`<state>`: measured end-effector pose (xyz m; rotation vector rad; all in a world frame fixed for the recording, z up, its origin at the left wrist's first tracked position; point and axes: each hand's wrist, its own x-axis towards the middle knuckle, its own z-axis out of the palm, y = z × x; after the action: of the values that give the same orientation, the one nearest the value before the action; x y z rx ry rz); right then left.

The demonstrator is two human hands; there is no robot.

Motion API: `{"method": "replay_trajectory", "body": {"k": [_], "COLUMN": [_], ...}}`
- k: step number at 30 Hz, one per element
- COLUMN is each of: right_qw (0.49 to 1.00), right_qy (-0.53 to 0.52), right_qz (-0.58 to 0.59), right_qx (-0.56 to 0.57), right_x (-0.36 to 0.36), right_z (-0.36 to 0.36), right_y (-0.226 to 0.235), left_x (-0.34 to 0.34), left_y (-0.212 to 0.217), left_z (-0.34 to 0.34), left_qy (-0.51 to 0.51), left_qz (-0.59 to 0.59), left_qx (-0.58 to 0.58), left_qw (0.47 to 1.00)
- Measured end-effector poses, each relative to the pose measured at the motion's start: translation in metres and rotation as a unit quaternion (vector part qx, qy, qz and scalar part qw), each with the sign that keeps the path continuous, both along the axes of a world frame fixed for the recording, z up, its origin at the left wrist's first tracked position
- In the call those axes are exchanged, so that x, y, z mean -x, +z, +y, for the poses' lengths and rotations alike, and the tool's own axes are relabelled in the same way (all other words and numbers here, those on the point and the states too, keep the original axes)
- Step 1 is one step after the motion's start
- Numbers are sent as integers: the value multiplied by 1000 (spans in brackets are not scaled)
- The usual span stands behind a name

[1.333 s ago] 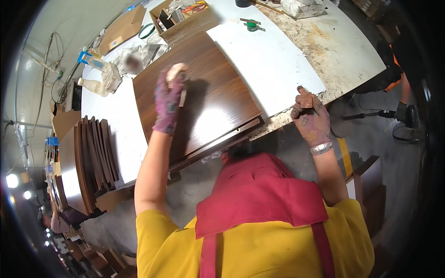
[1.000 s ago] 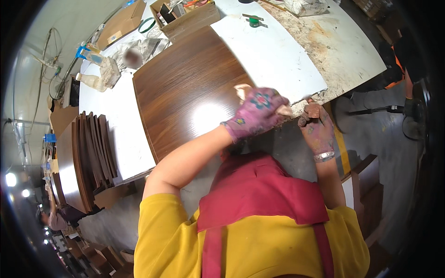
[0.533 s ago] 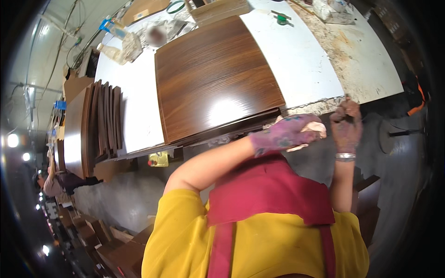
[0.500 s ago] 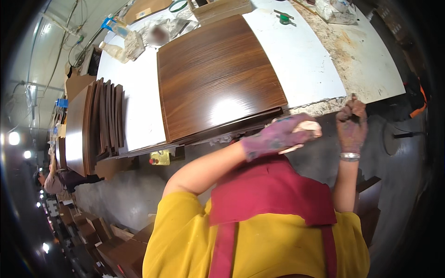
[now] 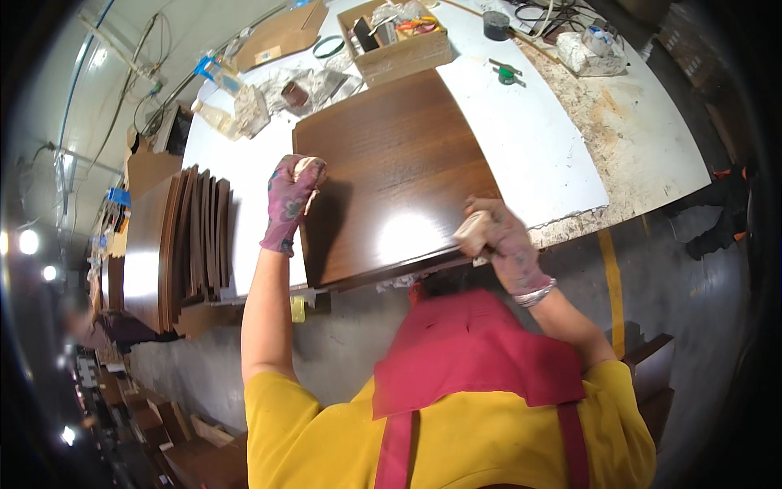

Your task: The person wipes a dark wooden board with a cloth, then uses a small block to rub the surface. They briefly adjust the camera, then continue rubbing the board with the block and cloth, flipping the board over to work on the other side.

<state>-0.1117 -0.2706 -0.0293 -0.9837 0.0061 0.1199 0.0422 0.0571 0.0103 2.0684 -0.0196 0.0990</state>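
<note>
A dark brown wood-grain panel (image 5: 399,167) lies flat on top of other panels at the table's near edge. My left hand (image 5: 287,204), in a stained purple patterned glove, is at the panel's left edge, fingers closed around a pale crumpled cloth (image 5: 309,169). At the panel's near right corner, my right hand (image 5: 511,248) wears a similar stained glove and grips a pale, blocky pad (image 5: 472,234). Whether the pad is folded cloth or something firmer, I cannot tell. Light glares off the panel's near part.
Several brown panels (image 5: 195,236) stand on edge at the left. Behind the panel are a wooden box of tools (image 5: 403,61), a brown-stained cup (image 5: 294,94) on crumpled cloth, and plastic bottles (image 5: 216,120). A green-capped item (image 5: 506,75) lies on the white table (image 5: 538,155).
My left hand has moved left and forward to the panel's left edge, still holding the cloth. My right hand has come left from the table's right side to the panel's near right corner.
</note>
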Motion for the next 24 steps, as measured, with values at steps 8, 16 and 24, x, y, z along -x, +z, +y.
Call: {"method": "replay_trajectory", "body": {"k": [8, 16, 24], "right_qw": [991, 938, 967], "right_qy": [-3, 4, -126], "right_qz": [29, -6, -44], "right_qx": [134, 347, 219], "right_x": [-22, -80, -92], "right_z": [35, 60, 76], "right_y": [-9, -11, -30], "left_x": [-141, -312, -433], "left_y": [-25, -35, -50], "left_z": [-40, -59, -87], "left_qy": [-143, -275, -336], "left_qz": [-62, 238, 122], "left_qx": [-336, -177, -255], "left_qw": [929, 915, 898]}}
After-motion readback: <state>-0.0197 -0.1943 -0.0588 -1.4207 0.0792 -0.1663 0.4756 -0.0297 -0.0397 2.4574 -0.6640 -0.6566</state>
